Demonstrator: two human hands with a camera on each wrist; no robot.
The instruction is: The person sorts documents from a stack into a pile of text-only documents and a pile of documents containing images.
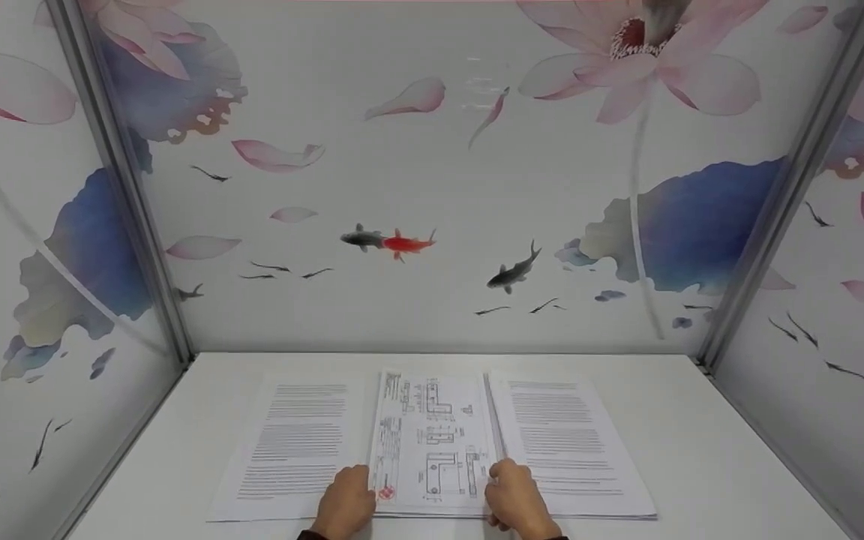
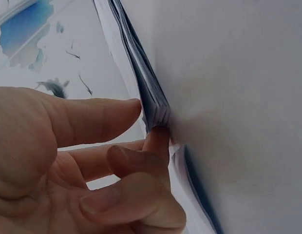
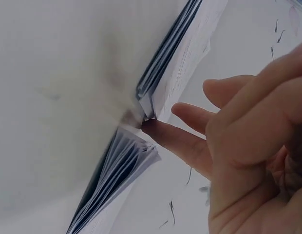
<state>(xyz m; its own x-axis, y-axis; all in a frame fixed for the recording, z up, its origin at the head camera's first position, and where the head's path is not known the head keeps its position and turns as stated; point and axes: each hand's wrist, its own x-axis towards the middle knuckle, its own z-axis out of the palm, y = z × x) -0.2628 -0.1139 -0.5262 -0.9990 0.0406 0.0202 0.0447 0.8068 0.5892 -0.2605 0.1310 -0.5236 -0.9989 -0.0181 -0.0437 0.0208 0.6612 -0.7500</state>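
Three paper stacks lie side by side. The middle stack [image 1: 417,442] has line drawings and a red stamp on its top sheet. Lines of printed text cover the left stack [image 1: 301,435] and the right stack [image 1: 563,442]. My left hand [image 1: 346,501] is at the middle stack's lower left edge. In the left wrist view its thumb and a finger pinch the corner of a sheaf of paper [image 2: 153,105]. At the lower right edge, my right hand [image 1: 516,496] touches the paper edges [image 3: 146,105] with one extended fingertip; its other visible fingers stand apart from the paper.
The stacks rest on a white table [image 1: 709,450]. Behind it stands a panel [image 1: 432,300] printed with flowers and fish, and similar panels flank both sides. Grey metal posts [image 1: 799,180] mark the back corners.
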